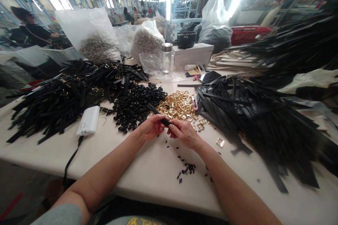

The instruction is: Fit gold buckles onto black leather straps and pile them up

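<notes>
Between my two hands, over the middle of the table, is a short black strap (166,122). My left hand (152,126) is closed around its left part, and one end sticks up past the fingers toward the heaps. My right hand (183,132) pinches the strap's lower end with thumb and fingers. Just beyond my hands lie a heap of gold buckles (179,103) and a heap of small black loops (137,103). Small black bits (187,169) are scattered nearer to me, and one loose gold buckle (220,142) sits to the right.
Straps with buckles pile up at the left (66,95); plain black straps (232,105) spread at the right. A white power bank (88,121) with a cable lies left. Behind stand a glass jar (167,59), a white box (194,54) and plastic bags (148,42). Another person (34,30) is far left.
</notes>
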Demonstrator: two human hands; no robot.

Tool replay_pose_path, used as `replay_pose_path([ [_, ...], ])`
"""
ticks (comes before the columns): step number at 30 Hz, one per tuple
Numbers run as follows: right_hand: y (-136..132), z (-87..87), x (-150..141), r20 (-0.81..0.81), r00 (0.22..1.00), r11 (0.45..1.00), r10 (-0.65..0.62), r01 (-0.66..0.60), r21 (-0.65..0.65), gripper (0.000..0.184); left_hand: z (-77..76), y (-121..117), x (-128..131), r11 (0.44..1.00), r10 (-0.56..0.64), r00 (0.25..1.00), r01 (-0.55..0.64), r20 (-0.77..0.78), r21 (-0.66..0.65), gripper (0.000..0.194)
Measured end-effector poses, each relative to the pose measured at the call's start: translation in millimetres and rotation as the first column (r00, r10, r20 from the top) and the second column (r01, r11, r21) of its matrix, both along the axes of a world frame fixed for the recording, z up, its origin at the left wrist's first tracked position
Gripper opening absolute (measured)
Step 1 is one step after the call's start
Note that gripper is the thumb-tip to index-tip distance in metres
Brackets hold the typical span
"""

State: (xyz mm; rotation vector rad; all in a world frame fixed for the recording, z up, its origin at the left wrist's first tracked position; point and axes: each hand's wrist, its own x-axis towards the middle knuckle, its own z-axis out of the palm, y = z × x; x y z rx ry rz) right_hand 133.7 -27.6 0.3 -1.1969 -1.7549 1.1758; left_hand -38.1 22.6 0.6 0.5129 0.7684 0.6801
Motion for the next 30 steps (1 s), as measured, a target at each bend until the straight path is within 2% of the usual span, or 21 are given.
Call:
replay_pose_path([
  [4,-0.8,1.1,-1.6,0.054,0.998,0.998,-0.030,0.027,0.050,0.019,2.1,-2.2,-0.1,0.997,0.033,0.999,-0.031,0.027,-0.072,0.008],
  [7,-1.8,0.4,-3.6,0.145,0.980,0.982,-0.135,0.113,0.155,0.019,1.1,-5.2,4.3,0.997,0.068,0.998,-0.068,0.016,-0.049,0.008],
  [10,-2.2,-1.8,-5.2,0.208,0.943,0.948,-0.261,0.210,0.237,0.020,-2.0,-8.6,11.6,0.984,0.140,0.990,-0.137,-0.023,0.118,0.012],
  [13,-1.9,-4.6,-6.6,0.259,0.895,0.914,-0.363,0.287,0.288,0.023,-5.1,-10.9,18.6,0.923,0.219,0.970,-0.169,-0.109,0.346,0.022],
  [15,-1.2,-5.9,-7.7,0.273,0.873,0.897,-0.403,0.317,0.309,0.023,-6.5,-12.0,22.1,0.889,0.232,0.963,-0.154,-0.134,0.432,0.028],
  [18,-0.2,-6.0,-9.4,0.242,0.885,0.898,-0.398,0.323,0.298,0.022,-8.0,-14.7,26.0,0.881,0.171,0.982,-0.117,-0.079,0.459,0.035],
  [21,-0.6,-4.7,-9.6,0.163,0.927,0.924,-0.337,0.292,0.246,0.030,-9.8,-18.4,28.8,0.864,0.104,0.995,-0.085,-0.011,0.497,0.041],
  [23,-1.3,-6.2,-7.1,0.137,0.938,0.933,-0.320,0.286,0.217,0.034,-10.6,-18.5,29.7,0.835,0.061,0.997,-0.028,-0.043,0.549,0.045],
  [28,7.4,-29.0,6.6,0.174,0.947,0.948,-0.271,0.230,0.222,0.038,-5.6,-9.8,25.1,0.762,-0.071,0.981,0.172,-0.183,0.625,0.051],
  [29,10.4,-35.0,8.7,0.151,0.953,0.952,-0.264,0.232,0.199,0.039,-3.3,-9.6,23.5,0.751,-0.083,0.976,0.194,-0.201,0.632,0.051],
  [30,13.2,-40.5,10.4,0.109,0.945,0.939,-0.309,0.285,0.191,0.040,-1.0,-10.6,22.2,0.745,-0.057,0.976,0.183,-0.212,0.642,0.049],
])
